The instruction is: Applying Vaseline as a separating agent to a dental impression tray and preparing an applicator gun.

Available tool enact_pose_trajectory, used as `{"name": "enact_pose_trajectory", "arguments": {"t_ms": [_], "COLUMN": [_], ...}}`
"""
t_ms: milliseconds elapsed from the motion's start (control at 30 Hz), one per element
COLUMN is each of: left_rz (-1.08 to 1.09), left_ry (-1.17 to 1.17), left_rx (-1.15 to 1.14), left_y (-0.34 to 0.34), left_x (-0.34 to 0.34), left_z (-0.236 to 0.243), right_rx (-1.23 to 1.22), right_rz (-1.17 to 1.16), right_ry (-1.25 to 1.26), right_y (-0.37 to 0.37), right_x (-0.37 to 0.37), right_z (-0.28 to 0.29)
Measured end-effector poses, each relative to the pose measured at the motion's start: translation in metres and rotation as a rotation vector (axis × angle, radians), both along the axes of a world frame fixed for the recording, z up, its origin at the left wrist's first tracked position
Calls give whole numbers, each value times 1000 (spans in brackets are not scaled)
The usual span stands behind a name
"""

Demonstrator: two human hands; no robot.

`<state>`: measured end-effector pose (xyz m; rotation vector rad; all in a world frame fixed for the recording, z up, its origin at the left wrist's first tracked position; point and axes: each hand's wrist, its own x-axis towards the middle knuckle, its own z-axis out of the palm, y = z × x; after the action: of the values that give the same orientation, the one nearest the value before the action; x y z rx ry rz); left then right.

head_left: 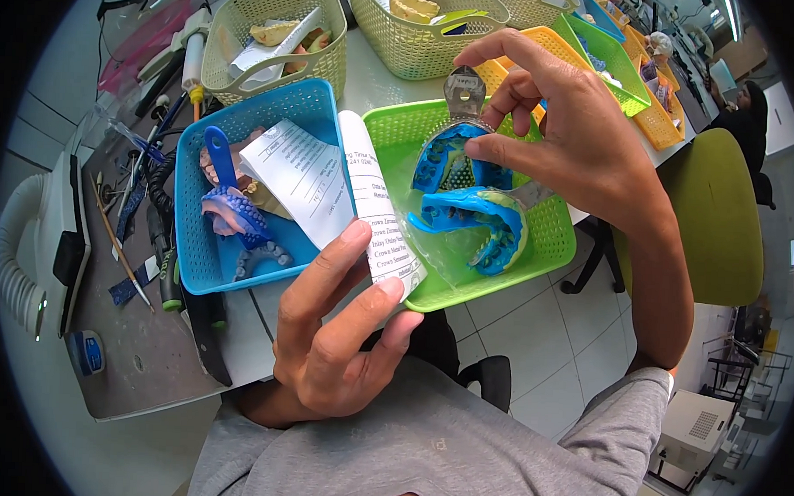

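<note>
The right hand (585,123) is half open around a metal impression tray (464,91) filled with blue impression material, its thumb at the tray's edge and its index finger by the handle top. The tray is at the green basket (562,239), just behind a second impression tray (484,218), also blue-filled, above a clear plastic bag (440,265). The left hand (332,359) is loosely curled, fingertips at the edge of a folded paper form (369,181) and thumb near the basket's corner; whether it pinches the form or only steadies it cannot be told.

The likeliest mishap is the upright tray slipping from this light grip and tipping onto its neighbour, since the two sit so close; knocked rims could tear or distort the impressions. A fingertip pressed into the blue material might mark it too. The form, leaning on the basket's side, could slide off if the left fingers let go.

The basket's near right part seems to reach past the bench (263,318), with floor tiles (525,331) showing beyond, so a push downward there might tip it. The blue basket (188,232) crowds the left, cream baskets (426,52) the far side, and a yellow basket (659,130) the far right. The easiest path for the trays looks to be upward, or toward the person's body.
</note>
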<state>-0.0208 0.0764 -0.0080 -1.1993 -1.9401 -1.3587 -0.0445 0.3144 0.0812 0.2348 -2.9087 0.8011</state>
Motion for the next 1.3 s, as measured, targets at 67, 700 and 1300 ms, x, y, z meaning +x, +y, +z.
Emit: {"name": "enact_pose_trajectory", "arguments": {"t_ms": [67, 700, 1300], "left_rz": [-1, -32, 2], "left_ry": [-2, 18, 26], "left_rx": [1, 15, 30], "left_y": [-1, 1, 4], "left_x": [1, -1, 1], "left_z": [2, -1, -3], "right_rx": [-26, 190, 82], "right_rz": [-15, 87, -32], "right_ry": [3, 11, 232], "right_y": [-1, 24, -1], "right_x": [1, 43, 4], "right_z": [1, 14, -3]}}
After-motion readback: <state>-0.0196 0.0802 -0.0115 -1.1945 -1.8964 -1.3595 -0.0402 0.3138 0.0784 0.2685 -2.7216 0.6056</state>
